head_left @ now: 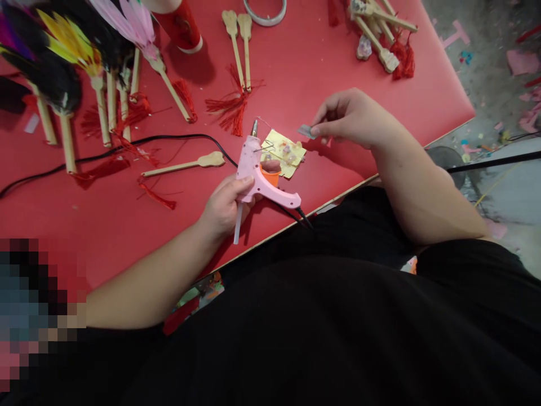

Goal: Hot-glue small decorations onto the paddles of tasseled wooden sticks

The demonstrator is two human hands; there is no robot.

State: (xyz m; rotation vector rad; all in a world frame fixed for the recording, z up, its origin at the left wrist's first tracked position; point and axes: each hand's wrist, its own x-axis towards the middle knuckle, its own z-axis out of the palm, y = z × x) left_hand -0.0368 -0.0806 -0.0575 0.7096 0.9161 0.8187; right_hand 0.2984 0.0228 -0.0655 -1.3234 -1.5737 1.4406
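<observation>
My left hand (228, 206) is wrapped round a pink hot glue gun (249, 160), its metal nozzle pointing away from me and a clear glue stick (238, 224) sticking out of its back end. A thin strand trails from the nozzle. Pinched between thumb and fingers of my right hand (344, 118) is a small flat greyish piece (307, 131), whose kind I cannot make out. Between the hands lies a yellow paper pad (291, 151) with glue blobs on it, partly behind the gun. Left of the gun rests a wooden stick with a red tassel (186, 164).
Two more tasselled sticks (237, 48) lie farther back, near a roll of tape (266, 12). Feathered sticks (99, 96) crowd the left, beside a red cup (181, 25). More sticks (380, 34) are piled at back right. The black cord (160, 137) crosses the red table (296, 67).
</observation>
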